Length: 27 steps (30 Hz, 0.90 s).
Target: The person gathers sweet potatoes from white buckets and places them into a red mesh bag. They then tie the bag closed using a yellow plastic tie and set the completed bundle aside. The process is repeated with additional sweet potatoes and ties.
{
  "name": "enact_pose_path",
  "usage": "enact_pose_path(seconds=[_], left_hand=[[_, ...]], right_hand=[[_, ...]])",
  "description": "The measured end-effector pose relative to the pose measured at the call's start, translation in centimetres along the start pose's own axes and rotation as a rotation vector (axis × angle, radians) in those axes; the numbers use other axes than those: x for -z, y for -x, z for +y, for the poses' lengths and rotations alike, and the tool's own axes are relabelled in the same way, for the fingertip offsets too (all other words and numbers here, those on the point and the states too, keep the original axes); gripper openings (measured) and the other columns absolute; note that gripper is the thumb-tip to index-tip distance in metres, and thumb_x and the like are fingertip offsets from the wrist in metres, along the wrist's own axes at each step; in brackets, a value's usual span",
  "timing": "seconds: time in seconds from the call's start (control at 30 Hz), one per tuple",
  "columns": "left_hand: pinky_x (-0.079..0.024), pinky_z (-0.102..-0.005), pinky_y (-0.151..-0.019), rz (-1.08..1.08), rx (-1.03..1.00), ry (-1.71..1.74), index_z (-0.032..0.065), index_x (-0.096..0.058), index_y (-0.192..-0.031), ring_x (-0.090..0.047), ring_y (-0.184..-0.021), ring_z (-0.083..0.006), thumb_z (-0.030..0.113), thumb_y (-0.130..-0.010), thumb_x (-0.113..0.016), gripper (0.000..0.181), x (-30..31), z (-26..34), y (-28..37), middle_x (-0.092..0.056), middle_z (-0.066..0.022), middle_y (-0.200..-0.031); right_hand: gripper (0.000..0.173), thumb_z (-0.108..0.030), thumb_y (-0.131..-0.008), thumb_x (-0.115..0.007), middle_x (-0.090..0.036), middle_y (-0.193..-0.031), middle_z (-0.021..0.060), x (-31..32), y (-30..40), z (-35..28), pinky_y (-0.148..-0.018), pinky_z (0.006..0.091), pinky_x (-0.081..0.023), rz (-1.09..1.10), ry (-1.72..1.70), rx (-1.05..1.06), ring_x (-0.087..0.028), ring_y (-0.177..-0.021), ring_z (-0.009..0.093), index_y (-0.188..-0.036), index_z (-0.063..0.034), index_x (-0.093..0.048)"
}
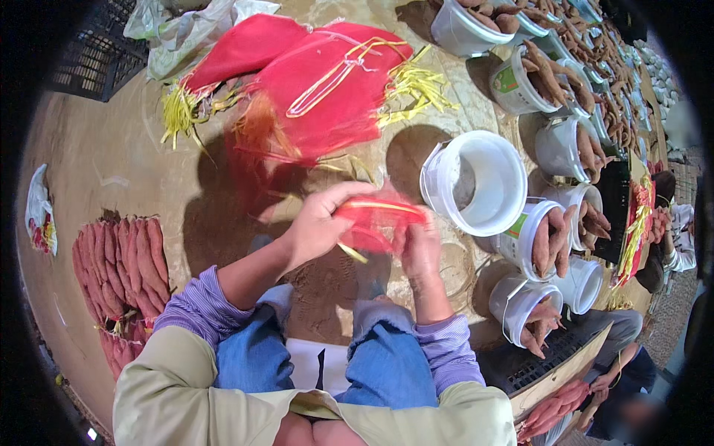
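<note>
A red mesh bag (371,214) with a yellow drawstring is stretched between my hands above my knees. My left hand (319,224) grips one side of its mouth, fingers curled over the edge. On the other side, my right hand (419,248) holds the bag too, though motion blurs its fingers. Beyond them lies a pile of flat red mesh bags (329,89) with yellow string ends (415,86). Close to the right of my hands stands a white plastic bucket (505,192), empty inside, its handle hanging to the left.
Buckets of sweet potatoes (549,245) line the right side. Filled red mesh bags (122,267) lie at left. A black plastic crate (97,56) and a crumpled plastic bag (187,39) sit at far left. Another person's hands (599,387) hold a filled bag (558,410) at lower right.
</note>
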<state>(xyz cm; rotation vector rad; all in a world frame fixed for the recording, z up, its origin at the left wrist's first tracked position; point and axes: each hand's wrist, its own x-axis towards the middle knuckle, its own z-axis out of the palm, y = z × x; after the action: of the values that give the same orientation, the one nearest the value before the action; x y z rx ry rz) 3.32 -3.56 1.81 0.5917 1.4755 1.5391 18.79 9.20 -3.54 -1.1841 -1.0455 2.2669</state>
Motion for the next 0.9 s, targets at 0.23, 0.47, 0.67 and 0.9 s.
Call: enact_pose_path(seconds=[0.23, 0.47, 0.67, 0.9], left_hand=[[-0.050, -0.0388, -0.059, 0.055, -0.599, -0.845, 0.0109, -0.061, -0.119, -0.063, -0.067, -0.0320, 0.003, -0.071, -0.066, 0.049, 0.2, -2.0, 1.1, -0.064, -0.0121, -0.077], [-0.049, -0.0347, -0.086, 0.120, -0.093, -0.594, 0.0036, -0.058, -0.117, -0.063, -0.100, -0.0345, -0.007, -0.074, -0.050, 0.046, 0.3, -5.2, 1.3, -0.063, -0.0215, -0.107], [-0.046, -0.0341, -0.091, 0.102, -0.090, -0.619, 0.0005, -0.059, -0.115, -0.061, -0.104, -0.0328, -0.005, -0.072, -0.047, 0.044, 0.3, -5.2, 1.1, -0.062, -0.0225, -0.110], [-0.047, -0.0303, -0.089, 0.121, -0.023, -0.546, -0.0026, -0.060, -0.111, -0.063, -0.102, -0.0268, -0.008, -0.073, -0.047, 0.041, -0.4, -5.0, 0.5, -0.064, -0.0207, -0.107]], right_hand=[[0.027, -0.022, -0.096, -0.052, -0.059, -0.104, 0.0092, 1.0, 1.6, -0.3, -0.084, 0.0274, -0.046, -0.049, 0.395, 0.428, -0.057, -0.095, 0.014, -0.114, -0.0014, -0.050], [0.078, -0.041, -0.090, -0.058, -0.024, -0.143, 0.0195, 6.6, 3.2, 1.1, -0.096, 0.0496, -0.044, 0.270, -0.083, 0.189, -0.047, -0.118, 0.036, -0.145, -0.0108, -0.012], [0.055, -0.018, -0.088, -0.058, -0.039, -0.127, 0.0198, 8.9, -2.1, -4.1, -0.084, 0.0459, -0.055, 0.395, -0.274, 0.133, -0.056, -0.097, 0.032, -0.131, -0.0026, -0.027], [0.041, -0.012, -0.086, -0.060, -0.049, -0.112, 0.0191, 6.0, -14.6, -8.9, -0.081, 0.0482, -0.054, 0.400, -0.323, 0.275, -0.057, -0.097, 0.033, -0.119, 0.0008, -0.041]])
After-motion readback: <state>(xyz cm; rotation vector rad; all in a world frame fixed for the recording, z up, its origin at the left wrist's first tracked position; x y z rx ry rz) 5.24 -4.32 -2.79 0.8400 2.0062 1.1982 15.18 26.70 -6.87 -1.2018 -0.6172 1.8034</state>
